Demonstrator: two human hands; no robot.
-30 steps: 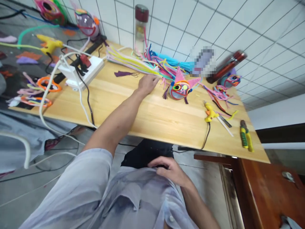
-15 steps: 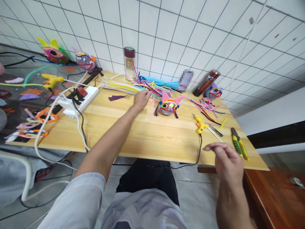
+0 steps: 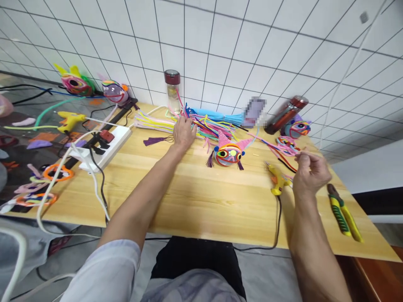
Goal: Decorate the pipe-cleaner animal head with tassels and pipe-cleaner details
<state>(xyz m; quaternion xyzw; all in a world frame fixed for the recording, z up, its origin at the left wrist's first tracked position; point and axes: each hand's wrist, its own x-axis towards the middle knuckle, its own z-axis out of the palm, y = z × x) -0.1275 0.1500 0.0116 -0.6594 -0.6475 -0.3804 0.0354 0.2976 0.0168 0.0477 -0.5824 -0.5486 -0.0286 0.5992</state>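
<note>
My left hand (image 3: 185,133) rests on a pile of coloured pipe cleaners (image 3: 151,121), its fingers bent and closed on some of the strands. My right hand (image 3: 312,173) is raised above the table's right side, thumb and fingers pinched together. Whatever may be between those fingertips is too small to tell. A round fish-like ornament (image 3: 228,154) with pink ears and purple tassels sits between my hands. Just left of my right hand lies a yellow glue gun (image 3: 277,180). Beyond that hand is a loose group of pipe cleaners (image 3: 285,147).
Green-and-yellow pliers (image 3: 344,213) lie at the right. A white power strip (image 3: 108,149) with cables stands at the left. Along the wall are a glass bottle (image 3: 173,94), a leaning red flask (image 3: 287,114) and other ornaments (image 3: 76,82). A purple tassel (image 3: 154,141) lies near my left hand.
My right hand has moved up and forward from the table's front edge, past the glue gun. My left hand has shifted slightly on the pipe cleaners. The camera view has shifted.
</note>
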